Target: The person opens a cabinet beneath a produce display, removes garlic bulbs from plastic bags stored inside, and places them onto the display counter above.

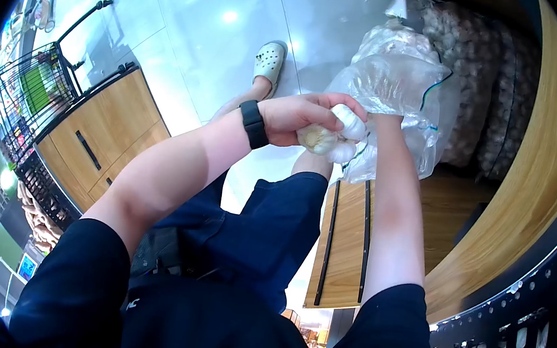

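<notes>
Several white garlic bulbs (pixel 348 123) are clutched together in my left hand (pixel 290 115), its fingers curled round them and a black watch (pixel 253 124) on the wrist. Just to the right is a large clear plastic bag (pixel 386 87) with pale contents showing at its far end. My right forearm (pixel 397 180) reaches into the bag's mouth. Inside the plastic the right hand is hidden, so its fingers cannot be made out. The garlic is close beside the bag's near edge.
Full mesh sacks (pixel 466 65) stand behind the bag, inside a curved wooden counter (pixel 548 161). An open wooden panel (pixel 341 245) is below the right forearm. At left are a wooden cabinet (pixel 102 138) and a black wire basket (pixel 33 90). My clog (pixel 269 64) is on the tiled floor.
</notes>
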`<state>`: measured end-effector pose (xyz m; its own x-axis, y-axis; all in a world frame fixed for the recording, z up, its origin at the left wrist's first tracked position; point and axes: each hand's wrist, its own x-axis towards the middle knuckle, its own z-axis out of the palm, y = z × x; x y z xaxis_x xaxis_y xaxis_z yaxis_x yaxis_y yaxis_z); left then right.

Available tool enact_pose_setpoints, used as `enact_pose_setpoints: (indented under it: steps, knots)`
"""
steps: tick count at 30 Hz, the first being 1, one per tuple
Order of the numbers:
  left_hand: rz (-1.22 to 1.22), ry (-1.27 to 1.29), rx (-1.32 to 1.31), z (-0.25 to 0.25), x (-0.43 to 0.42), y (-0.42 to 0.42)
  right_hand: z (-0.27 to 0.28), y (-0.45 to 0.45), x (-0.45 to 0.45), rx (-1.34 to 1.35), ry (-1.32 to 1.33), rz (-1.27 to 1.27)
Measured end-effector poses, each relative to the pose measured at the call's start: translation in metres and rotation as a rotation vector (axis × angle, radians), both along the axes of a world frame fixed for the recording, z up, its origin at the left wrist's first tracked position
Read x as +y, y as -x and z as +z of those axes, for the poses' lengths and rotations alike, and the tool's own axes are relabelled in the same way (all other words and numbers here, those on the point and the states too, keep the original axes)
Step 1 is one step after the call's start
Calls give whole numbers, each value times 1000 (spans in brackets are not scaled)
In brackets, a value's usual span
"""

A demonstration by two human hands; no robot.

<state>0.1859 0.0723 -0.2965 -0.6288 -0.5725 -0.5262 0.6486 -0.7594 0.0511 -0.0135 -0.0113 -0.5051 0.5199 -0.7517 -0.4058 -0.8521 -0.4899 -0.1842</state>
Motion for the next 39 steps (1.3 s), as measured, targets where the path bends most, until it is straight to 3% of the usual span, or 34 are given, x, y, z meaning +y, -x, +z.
enact_pose_setpoints:
  steps: [12, 17, 21, 23, 25, 27, 29, 30, 31, 33, 35, 38, 39]
  knots:
    - [-7, -9, -20, 4, 5, 0, -4, -2, -6, 21, -139, -18]
    - [20, -3, -23, 14, 4, -6, 30, 21, -4, 22, -322, -271]
    - [43, -31, 2, 33, 4, -6, 105, 47, 37, -79, -345, -677]
    - [79, -46, 46, 54, 2, -9, 150, 46, 59, -293, -231, -870]
    - [86, -50, 51, 91, -4, -13, 150, 70, 102, -669, -204, -963]
    - [93, 6, 135, 121, -16, -22, 227, 58, 112, -734, -600, -1398]
    - [14, 39, 77, 162, -25, -38, 277, 55, 149, -948, -610, -1444]
    - [4, 145, 42, 174, -31, -44, 309, 48, 160, -1186, -637, -1521]
    - [-19, 195, 51, 194, -40, -51, 336, 42, 171, -1215, -658, -1605]
    - [-70, 213, 81, 225, -47, -61, 435, 23, 180, -1292, -623, -1599]
    - [-127, 234, 94, 265, -56, -68, 483, 27, 198, -1864, -636, -1363]
    - [-223, 271, -6, 304, -66, -73, 578, 45, 176, -2017, -353, -1253]
    - [-213, 300, 11, 312, -64, -69, 566, 70, 165, -1958, -186, -1122]
